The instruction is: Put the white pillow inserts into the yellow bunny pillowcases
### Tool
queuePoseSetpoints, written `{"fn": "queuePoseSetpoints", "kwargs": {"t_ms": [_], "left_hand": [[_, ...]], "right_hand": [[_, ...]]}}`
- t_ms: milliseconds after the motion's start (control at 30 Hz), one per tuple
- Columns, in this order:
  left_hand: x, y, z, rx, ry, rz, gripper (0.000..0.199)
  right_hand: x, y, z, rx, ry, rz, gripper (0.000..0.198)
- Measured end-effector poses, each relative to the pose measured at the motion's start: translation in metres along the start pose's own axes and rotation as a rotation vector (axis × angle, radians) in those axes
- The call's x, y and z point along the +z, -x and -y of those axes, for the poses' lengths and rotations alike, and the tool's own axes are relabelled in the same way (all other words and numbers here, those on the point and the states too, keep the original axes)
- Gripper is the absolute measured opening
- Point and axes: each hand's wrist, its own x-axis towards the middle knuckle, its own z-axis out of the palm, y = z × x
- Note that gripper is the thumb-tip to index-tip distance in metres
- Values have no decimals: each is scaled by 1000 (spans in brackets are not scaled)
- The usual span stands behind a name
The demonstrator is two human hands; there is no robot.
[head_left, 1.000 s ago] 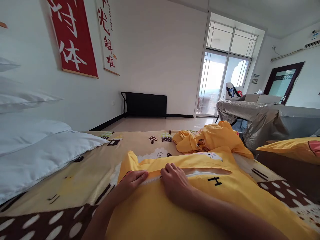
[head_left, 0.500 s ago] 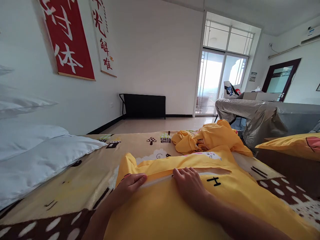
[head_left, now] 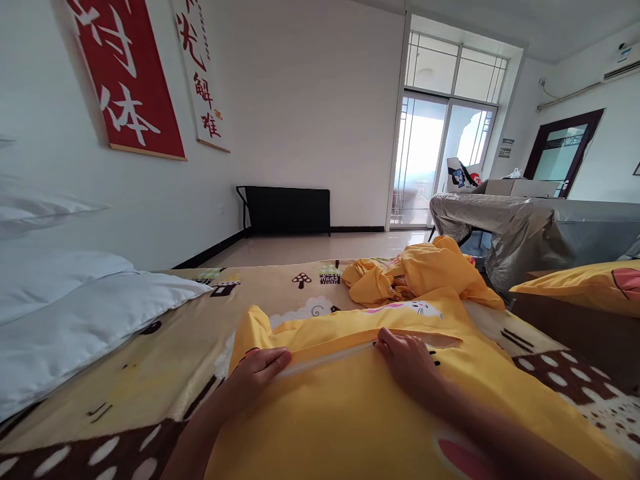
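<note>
A yellow pillowcase (head_left: 330,420) with a printed animal face lies in front of me, filled out as if with a pillow. Along its upper part runs a pale zipper (head_left: 327,356), closed on the left, while a gap (head_left: 443,340) stays open to the right. My left hand (head_left: 260,367) grips the pillowcase fabric at the zipper's left end, thumb on top. Further right, my right hand (head_left: 407,360) pinches at the zipper where closed part meets gap; a small dark bit of the zipper pull shows at its fingertips.
White pillows (head_left: 100,327) are stacked at the left. Crumpled yellow fabric (head_left: 425,270) lies beyond the pillowcase on the patterned blanket (head_left: 165,373). At the right, another yellow pillow (head_left: 580,287) rests on a brown box (head_left: 565,333). A plastic-covered table (head_left: 520,220) stands behind.
My right hand has slid right along the zipper, and the closed stretch is longer with a shorter gap. It now covers most of the black H print. My left hand stays in place.
</note>
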Motion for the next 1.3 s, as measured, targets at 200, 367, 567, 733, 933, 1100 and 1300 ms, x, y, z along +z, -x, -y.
{"fn": "queuePoseSetpoints", "kwargs": {"t_ms": [200, 367, 567, 733, 933, 1100, 1300], "left_hand": [[-1, -2, -1, -19, -19, -2, 50], [4, -9, 3, 23, -205, 24, 50], [-8, -19, -70, -77, -541, 128, 25], [20, -42, -198, 122, -588, 25, 34], [110, -85, -246, 238, -590, -41, 39], [128, -94, -210, 214, -284, -31, 24], [127, -93, -190, 192, -159, -18, 29]], "right_hand": [[-9, 6, -30, 7, -13, -21, 23], [-20, 10, -56, 37, -118, -3, 19], [-36, 8, -72, 56, -373, 46, 15], [-31, 5, -80, -15, -407, 58, 16], [-5, 9, -96, -72, -498, -102, 17], [-3, 12, -102, -117, -506, -103, 16], [-6, 15, -99, -130, -464, -141, 14]]}}
